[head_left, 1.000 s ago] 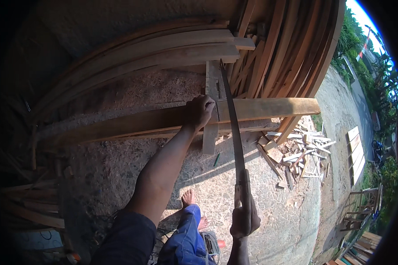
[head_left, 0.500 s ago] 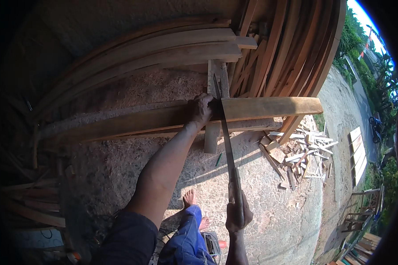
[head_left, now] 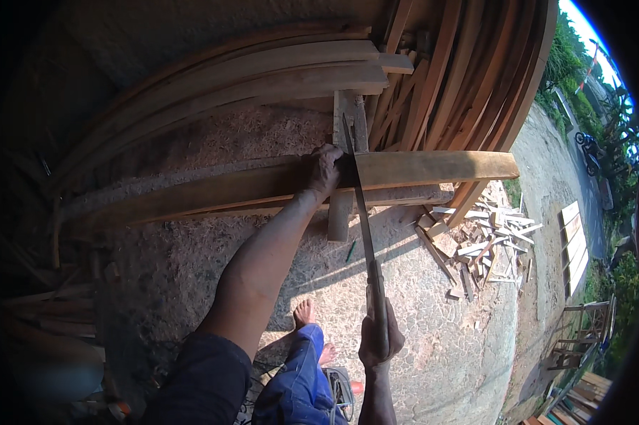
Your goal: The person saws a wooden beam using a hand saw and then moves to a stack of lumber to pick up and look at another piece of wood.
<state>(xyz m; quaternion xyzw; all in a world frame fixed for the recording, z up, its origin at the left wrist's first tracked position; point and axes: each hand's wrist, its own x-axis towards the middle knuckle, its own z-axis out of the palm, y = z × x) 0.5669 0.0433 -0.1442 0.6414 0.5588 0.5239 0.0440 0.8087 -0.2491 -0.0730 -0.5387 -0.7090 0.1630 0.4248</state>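
Note:
A long wooden plank [head_left: 433, 168] lies crosswise before me on short wooden supports. My left hand [head_left: 324, 170] presses on it with curled fingers, just left of the saw blade. My right hand [head_left: 381, 341] is closed around the handle of a handsaw [head_left: 366, 230]. The narrow blade runs up from the handle and crosses the plank close to my left fingers, its tip past the far edge. Shadow hides how deep the blade sits in the wood. A short upright-lying board [head_left: 340, 216] shows under the plank.
Stacked planks [head_left: 284, 74] lie beyond, and long boards [head_left: 468, 85] lean at the far right. Offcuts [head_left: 486, 244] are heaped on the right. A green pencil-like stick [head_left: 350, 251] lies on the sawdust-strewn ground near my bare feet [head_left: 304, 314]. A motorbike [head_left: 589, 152] is on the road.
The saw and my right hand have shifted very slightly; my left hand keeps its place on the plank. At the far right, the motorbike has moved farther up the road.

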